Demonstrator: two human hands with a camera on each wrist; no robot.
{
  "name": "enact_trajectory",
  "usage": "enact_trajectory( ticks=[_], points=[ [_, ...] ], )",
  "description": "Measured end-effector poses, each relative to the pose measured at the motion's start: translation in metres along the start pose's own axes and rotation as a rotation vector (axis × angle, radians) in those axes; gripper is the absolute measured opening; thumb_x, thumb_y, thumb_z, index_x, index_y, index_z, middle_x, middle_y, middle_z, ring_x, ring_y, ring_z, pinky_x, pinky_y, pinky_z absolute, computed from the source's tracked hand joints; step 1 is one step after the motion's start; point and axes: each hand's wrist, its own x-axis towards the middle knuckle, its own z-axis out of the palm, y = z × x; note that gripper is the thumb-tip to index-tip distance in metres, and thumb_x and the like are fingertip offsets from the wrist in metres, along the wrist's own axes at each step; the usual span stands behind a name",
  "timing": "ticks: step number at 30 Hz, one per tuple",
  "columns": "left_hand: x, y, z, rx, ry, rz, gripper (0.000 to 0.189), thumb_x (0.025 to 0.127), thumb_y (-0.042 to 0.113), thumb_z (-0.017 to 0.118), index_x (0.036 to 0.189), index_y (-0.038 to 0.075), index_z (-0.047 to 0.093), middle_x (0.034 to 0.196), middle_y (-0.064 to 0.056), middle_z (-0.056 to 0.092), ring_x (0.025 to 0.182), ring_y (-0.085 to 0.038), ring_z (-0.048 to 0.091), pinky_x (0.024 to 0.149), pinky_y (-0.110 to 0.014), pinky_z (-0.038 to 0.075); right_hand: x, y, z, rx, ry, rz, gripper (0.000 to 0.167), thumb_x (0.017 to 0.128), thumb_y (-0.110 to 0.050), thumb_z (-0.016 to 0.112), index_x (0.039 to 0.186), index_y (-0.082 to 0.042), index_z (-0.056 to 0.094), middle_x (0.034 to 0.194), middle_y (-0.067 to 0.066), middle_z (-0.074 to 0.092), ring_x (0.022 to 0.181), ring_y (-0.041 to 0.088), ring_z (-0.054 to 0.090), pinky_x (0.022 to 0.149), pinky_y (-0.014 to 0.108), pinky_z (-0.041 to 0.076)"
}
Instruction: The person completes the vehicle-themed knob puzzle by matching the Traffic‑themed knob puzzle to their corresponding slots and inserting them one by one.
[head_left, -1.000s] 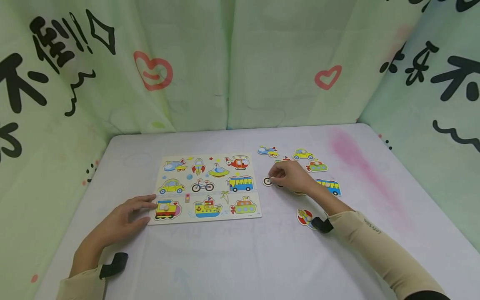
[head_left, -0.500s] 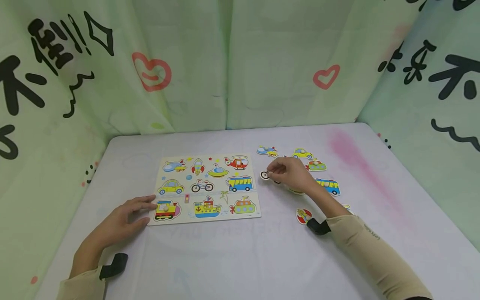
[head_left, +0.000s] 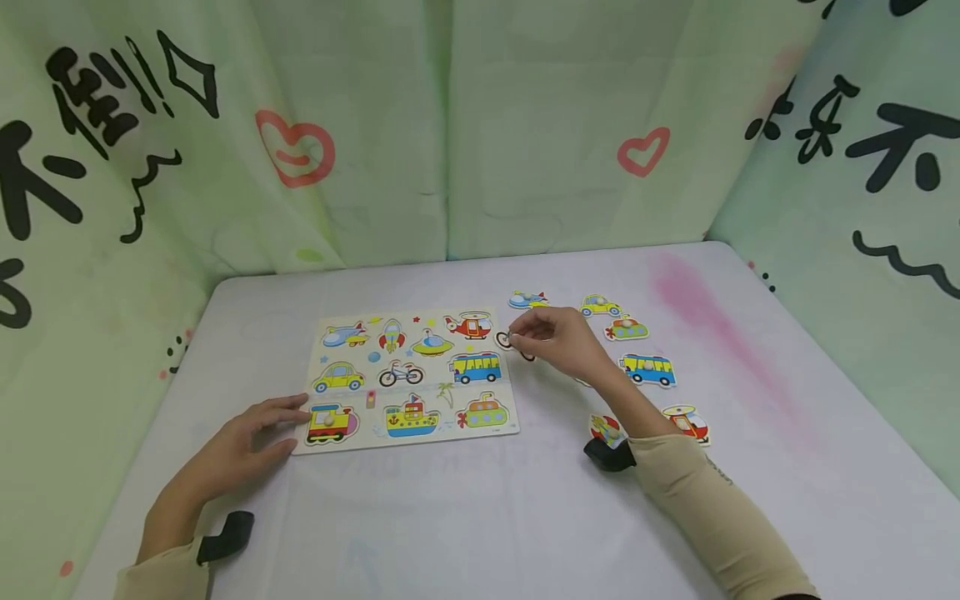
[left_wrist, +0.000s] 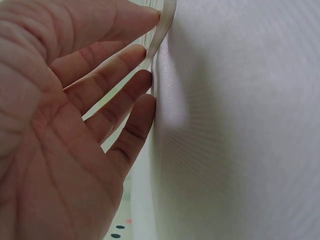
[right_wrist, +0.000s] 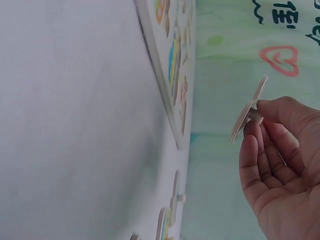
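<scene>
A white peg puzzle board [head_left: 369, 433] with vehicle pictures lies left of centre on the table. My left hand [head_left: 243, 442] is at its left edge, fingers extended; in the left wrist view the fingertips touch the board's edge. In the board's lower-left corner sits a train piece [head_left: 332, 423] with a knob. My right hand [head_left: 562, 340] pinches the knob of a thin bicycle puzzle piece [head_left: 504, 340] between thumb and fingers. The right wrist view shows this bicycle piece [right_wrist: 241, 122] edge-on and tilted, raised off the table. It overlaps the board's right edge in the head view.
Loose pieces lie right of the board: an airplane [head_left: 528, 299], a car [head_left: 601, 305], a submarine [head_left: 626, 328], a bus [head_left: 648, 369], a helicopter [head_left: 688, 423] and a rocket [head_left: 606, 429] partly behind the right wrist strap. A green curtain [head_left: 390, 167] hangs behind the table [head_left: 420, 525].
My right hand has lifted the bicycle piece and carried it left towards the board, uncovering the helicopter piece. The left hand stays at the board's edge. The head view has shifted slightly.
</scene>
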Motion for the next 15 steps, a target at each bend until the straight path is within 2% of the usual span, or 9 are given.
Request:
enact_trajectory(
  ticks=[15],
  points=[
    [0.0,0.0,0.001,-0.02,0.003,0.007,0.038,0.09,0.004,0.076,0.126,0.012,0.07,0.148,-0.018,0.054,0.138,-0.045,0.044,0.099,0.003,0.019,0.011,-0.024,0.024,0.183,0.028,0.002,0.014,0.093,-0.016,0.077,0.104,-0.008,0.075,0.094,0.006,0.074,0.081,0.023,0.068,0.075,0.026,0.056]
  ],
)
